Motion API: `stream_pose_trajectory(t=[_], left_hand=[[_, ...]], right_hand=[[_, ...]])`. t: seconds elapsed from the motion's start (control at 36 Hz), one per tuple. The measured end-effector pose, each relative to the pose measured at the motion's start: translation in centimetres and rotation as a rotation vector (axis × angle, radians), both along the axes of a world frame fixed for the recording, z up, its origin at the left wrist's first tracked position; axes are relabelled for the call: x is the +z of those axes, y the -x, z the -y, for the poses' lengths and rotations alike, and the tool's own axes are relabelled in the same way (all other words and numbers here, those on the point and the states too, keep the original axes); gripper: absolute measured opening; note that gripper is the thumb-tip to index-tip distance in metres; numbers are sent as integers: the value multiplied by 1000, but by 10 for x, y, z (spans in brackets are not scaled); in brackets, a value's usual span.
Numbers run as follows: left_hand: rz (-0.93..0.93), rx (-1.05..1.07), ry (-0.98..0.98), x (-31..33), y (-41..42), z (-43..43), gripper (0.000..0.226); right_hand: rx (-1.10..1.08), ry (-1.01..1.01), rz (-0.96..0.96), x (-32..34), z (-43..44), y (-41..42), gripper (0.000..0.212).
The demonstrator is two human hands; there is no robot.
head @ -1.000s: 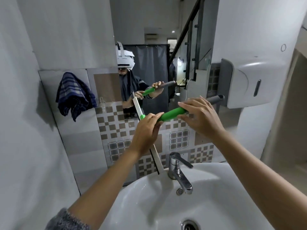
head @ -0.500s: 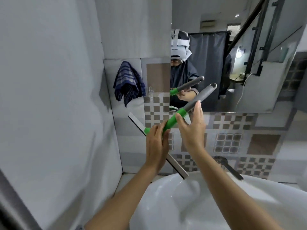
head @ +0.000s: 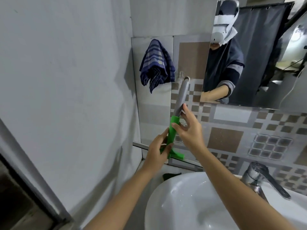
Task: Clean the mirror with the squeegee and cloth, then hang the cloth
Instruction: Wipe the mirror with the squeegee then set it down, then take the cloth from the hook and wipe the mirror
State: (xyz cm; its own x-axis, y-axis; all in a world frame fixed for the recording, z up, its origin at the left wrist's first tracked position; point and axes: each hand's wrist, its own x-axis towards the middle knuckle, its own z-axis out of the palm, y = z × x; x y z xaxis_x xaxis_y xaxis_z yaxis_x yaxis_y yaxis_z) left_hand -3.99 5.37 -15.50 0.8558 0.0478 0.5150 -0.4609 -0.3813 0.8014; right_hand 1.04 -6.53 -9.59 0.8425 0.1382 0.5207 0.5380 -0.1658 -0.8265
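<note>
Left hand (head: pixel 158 153): I'm gripping the squeegee (head: pixel 173 130) low on its green end, fingers curled round it.
Right hand (head: pixel 189 130): higher up, fingers nearly straight, only touching the handle.
Axis: it's standing almost upright, grey end up, blade down by the tiles (head: pixel 224 140), beyond the sink (head: pixel 166 196).
Hidden: my left hand is covering part of the head; I can't tell whether the blade touches the tiles.

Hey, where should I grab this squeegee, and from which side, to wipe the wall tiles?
Grip the green sleeve of the squeegee, coming from the right. The handle stands nearly upright, its head low at the tiles, and the left hand holds the neck just above it. The right hand touches the sleeve's top; the grey shaft higher up likely gives less control.
</note>
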Motion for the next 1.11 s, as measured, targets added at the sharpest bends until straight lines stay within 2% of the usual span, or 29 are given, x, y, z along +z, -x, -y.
stream_pose_trajectory(t=[0.28,0.47,0.72,0.86,0.94,1.11], left_hand=[[-110,9,52,-22,-18,-5,55],[-161,2,120,-27,-32,-2,50],[-224,20,108,-28,-55,-1,45],[-259,18,102,-23,-57,0,41],[-153,109,33,-13,-57,-5,41],[307,465,-22,57,-61,-19,41]], right_hand=[[50,45,-57,-21,-2,-19,71],[40,58,-67,-27,0,-28,71],[11,2,-106,-28,-7,-34,70],[-28,72,-16,-29,-3,-40,65],[-69,59,39,-20,5,-39,61],[-92,27,260,49,15,-49,51]])
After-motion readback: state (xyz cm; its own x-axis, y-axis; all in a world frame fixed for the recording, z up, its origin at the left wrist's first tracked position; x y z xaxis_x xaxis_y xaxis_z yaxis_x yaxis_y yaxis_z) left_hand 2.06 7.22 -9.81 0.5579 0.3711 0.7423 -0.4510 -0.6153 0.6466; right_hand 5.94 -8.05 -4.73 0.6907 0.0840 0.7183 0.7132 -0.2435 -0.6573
